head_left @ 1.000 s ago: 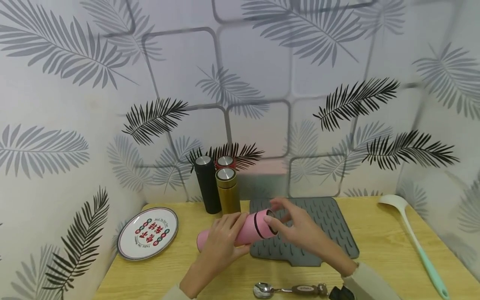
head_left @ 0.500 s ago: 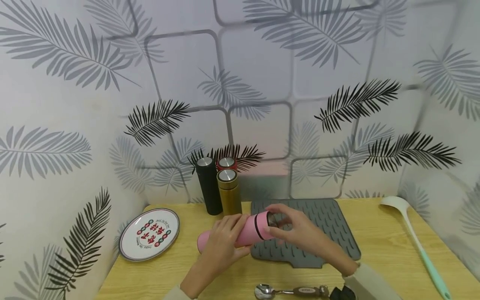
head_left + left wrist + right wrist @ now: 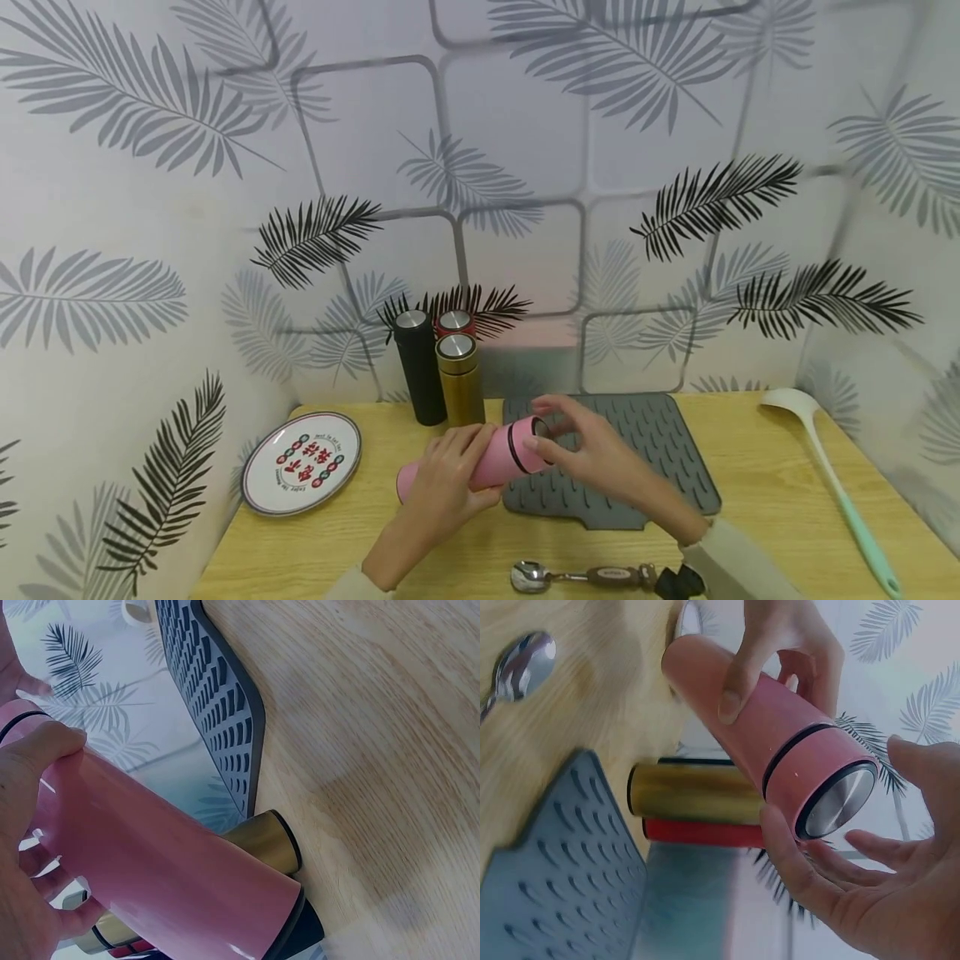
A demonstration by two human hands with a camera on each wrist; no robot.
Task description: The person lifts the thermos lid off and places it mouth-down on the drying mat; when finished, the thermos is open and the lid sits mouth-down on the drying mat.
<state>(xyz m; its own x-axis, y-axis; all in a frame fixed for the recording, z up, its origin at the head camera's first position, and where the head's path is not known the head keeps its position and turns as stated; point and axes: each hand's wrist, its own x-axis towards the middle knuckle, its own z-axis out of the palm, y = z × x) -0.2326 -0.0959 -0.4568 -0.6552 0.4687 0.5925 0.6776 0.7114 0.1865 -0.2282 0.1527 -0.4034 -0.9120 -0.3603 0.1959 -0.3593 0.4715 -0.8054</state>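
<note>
A pink thermos bottle with a black ring below its lid lies tilted in the air, lid end to the right and higher. My left hand grips its body from the side, thumb and fingers wrapped round it in the left wrist view. The pink lid has a steel top and sits on the bottle. Around this lid my right hand is spread, its fingers loosely bent and apart; in the right wrist view one fingertip is right at the lid's edge and the others stand off it.
Black, gold and red thermos bottles stand behind my left hand. A grey ridged mat lies under my right hand. Around are a plate, a spoon and a ladle.
My right hand's fingers closed round the lid half a second ago and have now spread away from it again. My left hand keeps its grip on the thermos bottle.
</note>
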